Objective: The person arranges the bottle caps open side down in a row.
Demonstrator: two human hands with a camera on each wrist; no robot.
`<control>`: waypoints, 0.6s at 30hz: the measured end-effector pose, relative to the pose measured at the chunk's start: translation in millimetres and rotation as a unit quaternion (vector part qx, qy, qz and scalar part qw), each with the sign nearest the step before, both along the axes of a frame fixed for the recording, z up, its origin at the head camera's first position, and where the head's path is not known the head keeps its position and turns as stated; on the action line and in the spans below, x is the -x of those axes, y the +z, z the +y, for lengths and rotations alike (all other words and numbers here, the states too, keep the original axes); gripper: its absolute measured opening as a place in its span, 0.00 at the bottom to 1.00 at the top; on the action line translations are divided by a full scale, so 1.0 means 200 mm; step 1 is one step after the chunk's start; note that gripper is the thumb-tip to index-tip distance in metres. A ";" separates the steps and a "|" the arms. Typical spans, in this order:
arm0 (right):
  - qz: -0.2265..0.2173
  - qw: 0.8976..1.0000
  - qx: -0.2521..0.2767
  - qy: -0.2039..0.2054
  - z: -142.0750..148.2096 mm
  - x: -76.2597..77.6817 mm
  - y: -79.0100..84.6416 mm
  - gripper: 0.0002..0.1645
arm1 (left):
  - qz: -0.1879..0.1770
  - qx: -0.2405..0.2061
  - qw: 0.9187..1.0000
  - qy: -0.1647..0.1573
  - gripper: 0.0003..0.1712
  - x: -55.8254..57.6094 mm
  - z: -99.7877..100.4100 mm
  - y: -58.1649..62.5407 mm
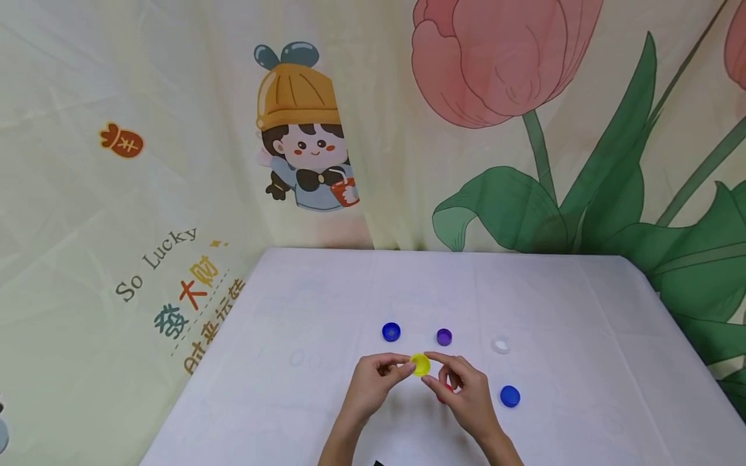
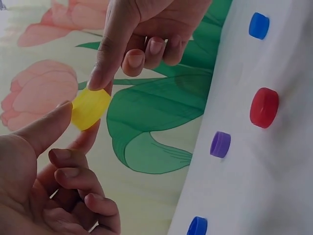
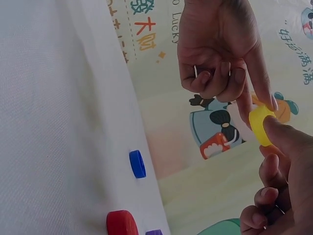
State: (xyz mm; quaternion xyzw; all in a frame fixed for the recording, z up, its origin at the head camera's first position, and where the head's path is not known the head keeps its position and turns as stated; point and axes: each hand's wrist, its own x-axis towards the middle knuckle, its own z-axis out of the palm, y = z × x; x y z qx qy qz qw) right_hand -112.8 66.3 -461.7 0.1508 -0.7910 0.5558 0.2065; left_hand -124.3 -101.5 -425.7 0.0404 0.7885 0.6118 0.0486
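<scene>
A yellow bottle cap is held up above the table between both hands, its round face toward the head camera. My left hand pinches it from the left with thumb and forefinger. From the opposite side, the thumb and forefinger of my right hand grip its edge. In both wrist views the other fingers of each hand are curled in, away from the cap. Below the hands a red cap lies on the table; in the head view my right hand partly covers it.
Around the hands on the white-covered table lie a dark blue cap, a purple cap, a whitish clear cap and a blue cap. A printed curtain hangs behind the table's back edge.
</scene>
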 end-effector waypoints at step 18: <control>-0.116 0.992 0.041 0.002 0.00 -0.01 0.00 0.06 | 0.284 0.067 0.956 -0.025 0.11 0.06 -0.01 -0.23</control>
